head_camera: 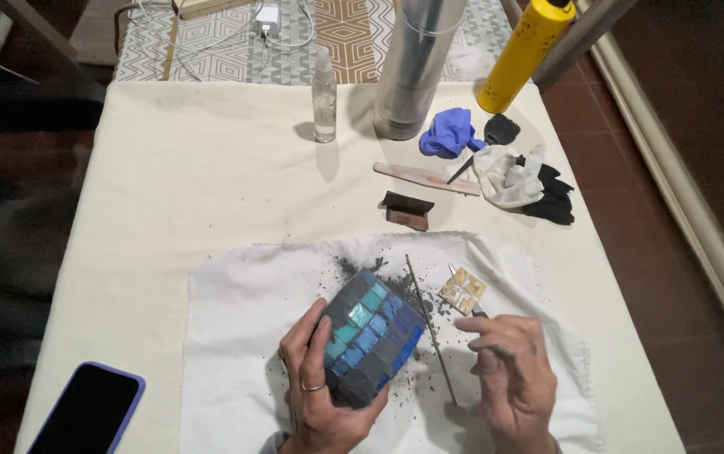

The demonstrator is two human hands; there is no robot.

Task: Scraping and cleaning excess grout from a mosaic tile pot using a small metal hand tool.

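Observation:
My left hand (316, 387) grips a rounded object covered in blue and teal mosaic tiles with dark grey grout (370, 336), held tilted over a white cloth (236, 336). My right hand (513, 378) is closed around a small metal tool whose tip points up toward a small piece of gold mosaic tiles (462, 290) lying on the cloth. A thin metal rod (431, 329) lies on the cloth between my hands. Dark grout crumbs are scattered around the object.
A phone with a purple case (89, 409) lies at the near left. Farther back stand a clear bottle (324, 97), a tall grey cylinder (417, 71) and a yellow can (523, 52). Blue glove (446, 133), white rag with black gloves (522, 181), flat wooden stick (425, 178) and small dark block (406, 210) lie behind the cloth.

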